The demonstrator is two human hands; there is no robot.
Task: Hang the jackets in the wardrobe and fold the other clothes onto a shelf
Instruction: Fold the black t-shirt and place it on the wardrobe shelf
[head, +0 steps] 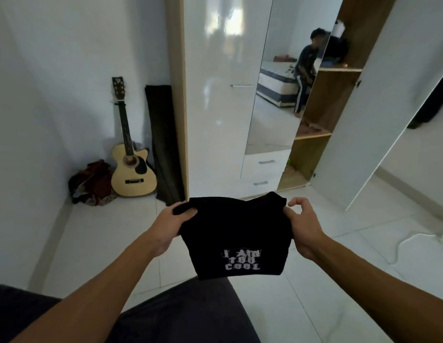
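A folded black T-shirt (pixel 234 231) with white lettering hangs in the air in front of me, over the tiled floor. My left hand (pixel 169 225) grips its left edge, thumb on top. My right hand (pixel 303 224) pinches its right edge, the other fingers loosely curled. The white wardrobe (pixel 215 95) stands ahead with its right door (pixel 379 95) swung open, showing wooden shelves (pixel 312 136). A folded reddish cloth (pixel 308 128) lies on the middle shelf. Dark items sit on the upper shelf (pixel 339 69).
An acoustic guitar (pixel 131 167) leans in the left corner beside a dark rolled mat (pixel 163 144) and a heap of dark red clothes (pixel 94 184). The wardrobe mirror (pixel 277 95) reflects a bed and a person. A dark surface (pixel 166 318) lies below my arms.
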